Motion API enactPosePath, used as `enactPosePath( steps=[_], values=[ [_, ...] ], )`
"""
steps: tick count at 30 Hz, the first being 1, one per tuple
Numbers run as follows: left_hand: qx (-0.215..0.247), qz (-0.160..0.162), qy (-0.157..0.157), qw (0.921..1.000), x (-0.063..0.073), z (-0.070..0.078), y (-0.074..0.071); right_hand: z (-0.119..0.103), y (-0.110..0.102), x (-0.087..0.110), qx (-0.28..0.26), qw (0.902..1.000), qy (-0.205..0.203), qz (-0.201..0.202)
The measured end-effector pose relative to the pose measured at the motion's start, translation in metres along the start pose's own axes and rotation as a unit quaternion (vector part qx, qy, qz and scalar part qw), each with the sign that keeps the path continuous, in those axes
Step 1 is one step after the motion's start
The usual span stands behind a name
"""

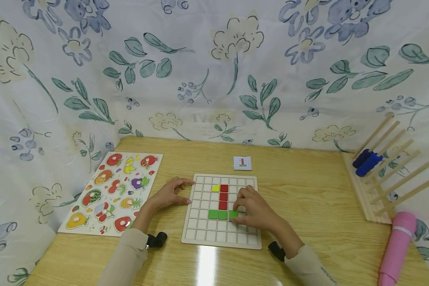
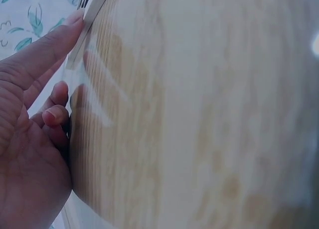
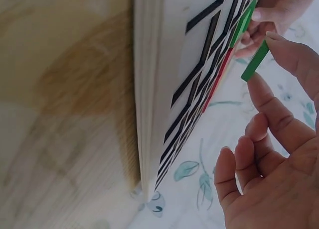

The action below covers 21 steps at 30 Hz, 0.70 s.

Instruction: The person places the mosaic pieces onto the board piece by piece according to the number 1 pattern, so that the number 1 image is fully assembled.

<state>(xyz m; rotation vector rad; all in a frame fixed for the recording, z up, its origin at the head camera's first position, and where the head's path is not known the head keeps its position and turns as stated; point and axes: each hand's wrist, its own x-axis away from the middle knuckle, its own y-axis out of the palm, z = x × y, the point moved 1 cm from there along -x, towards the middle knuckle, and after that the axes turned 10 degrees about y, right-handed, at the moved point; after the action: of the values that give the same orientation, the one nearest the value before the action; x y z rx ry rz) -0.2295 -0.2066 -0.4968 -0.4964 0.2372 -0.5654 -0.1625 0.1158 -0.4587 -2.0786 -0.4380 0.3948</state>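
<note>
A white gridded board [image 1: 221,243] lies on the table, framed in dark lines. My right hand [image 1: 255,208] pinches a small green square tile [image 3: 255,61] between thumb and index finger, raised off the board in the right wrist view. In the head view it overlaps the cell right of two green tiles [image 1: 217,215] lying side by side. Above them stands a column of red tiles [image 1: 223,196], with a curved yellow tile [image 1: 215,188] left of its top. The left hand [image 1: 169,194] has its fingers at the board's left edge, extended and gripping nothing.
A small pattern card [image 1: 242,163] lies behind the board. To the left is a fruit puzzle board [image 1: 109,190]. On the right stand a wooden peg rack [image 1: 366,198] with blue pieces and a pink cylindrical object [image 1: 397,246]. A floral curtain [image 1: 207,71] backs the table.
</note>
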Motion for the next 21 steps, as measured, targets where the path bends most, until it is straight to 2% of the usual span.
enactPosePath(
  steps=[21],
  values=[
    [0.011, 0.003, -0.003, 0.9999, 0.004, -0.002, 0.001, 0.000, 0.012, -0.001, 0.036, 0.9992, -0.010, 0.009]
  ],
)
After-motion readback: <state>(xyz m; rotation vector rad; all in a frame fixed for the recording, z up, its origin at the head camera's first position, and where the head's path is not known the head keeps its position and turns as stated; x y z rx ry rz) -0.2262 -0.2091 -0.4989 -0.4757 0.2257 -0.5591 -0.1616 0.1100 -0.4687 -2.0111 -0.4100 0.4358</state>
